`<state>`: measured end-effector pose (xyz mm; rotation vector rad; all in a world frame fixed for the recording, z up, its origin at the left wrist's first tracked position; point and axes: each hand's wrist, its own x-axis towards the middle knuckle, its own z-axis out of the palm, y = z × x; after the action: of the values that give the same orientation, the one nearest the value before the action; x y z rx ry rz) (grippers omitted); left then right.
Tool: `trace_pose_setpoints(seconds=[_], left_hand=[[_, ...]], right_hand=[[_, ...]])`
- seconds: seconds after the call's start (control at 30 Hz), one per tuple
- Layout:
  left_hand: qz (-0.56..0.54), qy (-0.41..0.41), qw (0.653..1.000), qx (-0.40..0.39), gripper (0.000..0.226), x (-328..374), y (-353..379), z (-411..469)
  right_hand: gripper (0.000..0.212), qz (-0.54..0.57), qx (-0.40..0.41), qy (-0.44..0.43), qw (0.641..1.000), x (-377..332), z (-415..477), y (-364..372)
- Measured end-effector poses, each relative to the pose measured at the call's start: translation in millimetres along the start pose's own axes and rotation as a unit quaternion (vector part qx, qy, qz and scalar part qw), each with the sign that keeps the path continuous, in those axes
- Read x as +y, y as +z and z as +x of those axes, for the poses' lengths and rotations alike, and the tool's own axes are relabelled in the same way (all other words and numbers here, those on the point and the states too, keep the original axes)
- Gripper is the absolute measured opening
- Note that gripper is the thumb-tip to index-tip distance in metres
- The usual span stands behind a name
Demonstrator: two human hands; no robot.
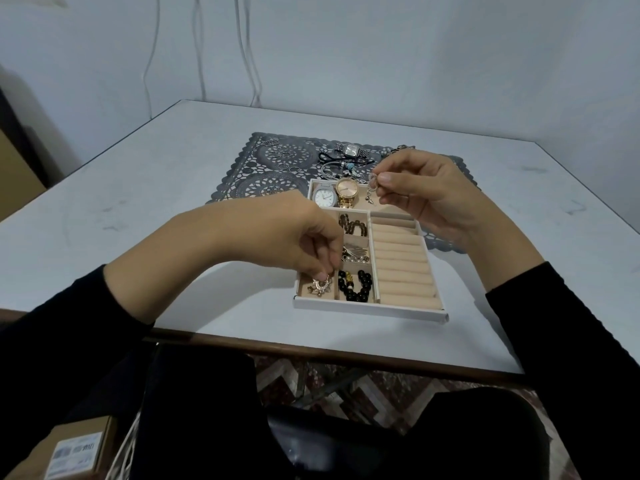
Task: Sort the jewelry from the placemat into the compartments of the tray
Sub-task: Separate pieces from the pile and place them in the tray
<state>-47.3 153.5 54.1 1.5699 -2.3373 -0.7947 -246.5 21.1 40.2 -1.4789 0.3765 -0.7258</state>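
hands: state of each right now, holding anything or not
Left hand: pinching an ornate earring.
Right hand: pinching a small silver dangling piece.

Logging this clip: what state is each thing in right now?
left hand, pinching earring at front-left compartment
right hand, pinching silver chain above tray
gold watch, lying in tray
ring rolls, empty
rings, loose on placemat

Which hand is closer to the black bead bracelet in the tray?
Left. The left hand pinches an ornate charm beside the black bead bracelet; the right hand holds a small chain over the far end of the tray.
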Motion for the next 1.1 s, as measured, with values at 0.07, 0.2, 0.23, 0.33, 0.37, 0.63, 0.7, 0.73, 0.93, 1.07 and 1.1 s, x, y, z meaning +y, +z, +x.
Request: trace_pose_setpoints(seconds=[0.07, 0.2, 0.23, 0.33, 0.37, 0.63, 0.7, 0.73, 0.93, 1.07, 1.1], left_hand=[[-0.026, 0.007, 1.0, 0.012, 0.018, -1, -2, -3], [-0.094, 0.027, 0.991, 0.095, 0.016, -10, -11, -7], [-0.116, 0.024, 0.986, 0.119, 0.017, -16, -13, -7], [-0.133, -0.002, 0.969, 0.21, 0.02, -39, -19, 1], [-0.115, -0.004, 0.963, 0.245, 0.018, -48, -19, 6], [0.088, -0.125, 0.938, 0.312, 0.04, -114, -9, 37], [0.119, -0.154, 0.938, 0.288, 0.049, -123, -7, 38], [0.123, -0.163, 0.936, 0.287, 0.052, -126, -6, 38], [0.135, -0.182, 0.935, 0.273, 0.055, -128, -3, 38], [0.133, -0.179, 0.934, 0.281, 0.055, -128, -3, 38], [0.133, -0.179, 0.934, 0.28, 0.055, -127, -3, 37]], right_hand=[[0.012, -0.001, 0.001, 0.001, 1.0, 0, 0, 0], [0.012, 0.0, 0.0, 0.004, 1.0, 0, 0, 0], [0.012, 0.001, 0.0, 0.004, 1.0, 0, 0, 0], [0.012, 0.001, -0.001, 0.004, 1.0, 0, 1, 0], [0.012, 0.001, -0.001, 0.005, 1.0, 0, 1, 0], [0.014, -0.017, -0.007, 0.02, 1.0, 1, 5, 4], [0.016, -0.045, -0.018, 0.029, 0.998, 0, 5, 6], [0.018, -0.06, -0.026, 0.035, 0.997, 0, 5, 7], [0.017, -0.203, -0.093, 0.054, 0.973, -3, 6, 28], [0.017, -0.269, -0.137, 0.053, 0.952, -4, 10, 43], [0.017, -0.286, -0.144, 0.053, 0.946, -5, 12, 45]])
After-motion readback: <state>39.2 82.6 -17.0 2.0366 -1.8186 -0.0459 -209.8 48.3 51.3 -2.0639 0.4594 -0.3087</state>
